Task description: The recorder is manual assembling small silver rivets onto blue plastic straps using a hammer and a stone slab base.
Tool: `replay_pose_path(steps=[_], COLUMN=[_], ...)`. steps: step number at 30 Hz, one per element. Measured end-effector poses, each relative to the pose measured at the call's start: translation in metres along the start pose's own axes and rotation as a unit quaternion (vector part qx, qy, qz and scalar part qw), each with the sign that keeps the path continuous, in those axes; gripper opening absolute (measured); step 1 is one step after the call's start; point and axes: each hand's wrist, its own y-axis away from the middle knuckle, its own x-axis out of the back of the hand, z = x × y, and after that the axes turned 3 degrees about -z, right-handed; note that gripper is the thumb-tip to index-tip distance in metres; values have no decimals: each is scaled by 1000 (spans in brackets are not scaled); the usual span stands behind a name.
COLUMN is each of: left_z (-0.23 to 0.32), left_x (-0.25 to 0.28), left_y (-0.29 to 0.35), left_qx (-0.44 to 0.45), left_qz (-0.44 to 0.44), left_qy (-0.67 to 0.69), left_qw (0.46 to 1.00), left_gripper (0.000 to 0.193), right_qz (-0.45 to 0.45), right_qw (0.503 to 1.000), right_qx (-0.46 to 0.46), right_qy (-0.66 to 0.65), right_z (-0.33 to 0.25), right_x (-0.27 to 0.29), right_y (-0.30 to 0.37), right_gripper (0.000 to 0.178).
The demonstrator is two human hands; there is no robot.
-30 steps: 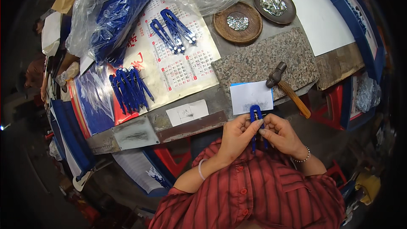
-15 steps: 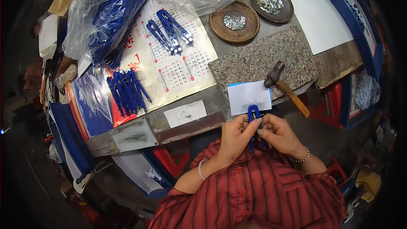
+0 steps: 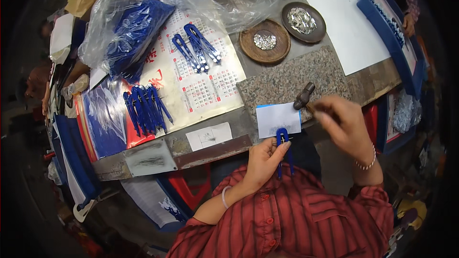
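My left hand (image 3: 264, 162) is closed on a blue U-shaped tool (image 3: 282, 134) with two long legs, pinching it near a thin metal pin that crosses it. The tool's rounded top meets the lower edge of a white paper pad (image 3: 278, 118), smudged grey, at the table's front. Over the handle of a hammer (image 3: 303, 98), my right hand (image 3: 343, 125) hovers with thumb and fingers apart, somewhat blurred. The hammer's head rests by the pad's right edge on a speckled stone slab (image 3: 330, 69); most of its handle is hidden behind that hand.
Two round dishes (image 3: 245, 48) of small shiny metal pieces stand beyond the slab. Several similar blue tools (image 3: 146, 110) lie on a printed calendar sheet (image 3: 191, 114) to the left, beside a clear bag (image 3: 126, 36) of blue parts. Another person's hand (image 3: 409, 24) shows at the far right.
My right hand has let go of the blue tool and moved right and up to the hammer's handle. My left hand still holds the tool. The whole view has shifted slightly.
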Motion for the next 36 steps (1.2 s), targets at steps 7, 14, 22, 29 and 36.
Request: replay_pose_path(steps=[7, 14, 22, 29, 36], left_z=[8, 2, -4, -3, -3], left_x=[-1, -1, 0, 0, 1], left_y=[1, 0, -3, -2, -3], left_qx=[-19, -35, -31, -33, -36], left_qz=[7, 16, 10, 18, 12], left_qy=[-15, -31, -41, -20, -36], left_qw=[1000, 999, 999, 999, 999], left_gripper=[24, 29, 30, 30, 28], right_qz=[19, -63, -109, -87, -82], right_qw=[991, 974, 946, 986, 892], right_qx=[120, 52, 67, 71, -120], right_qy=[62, 212, 297, 122, -428], right_z=[39, 56, 48, 47, 11], right_x=[-4, -28, -32, -17, 0], right_y=[-119, -190, -209, -197, -111], right_gripper=[16, 13, 15, 16, 8])
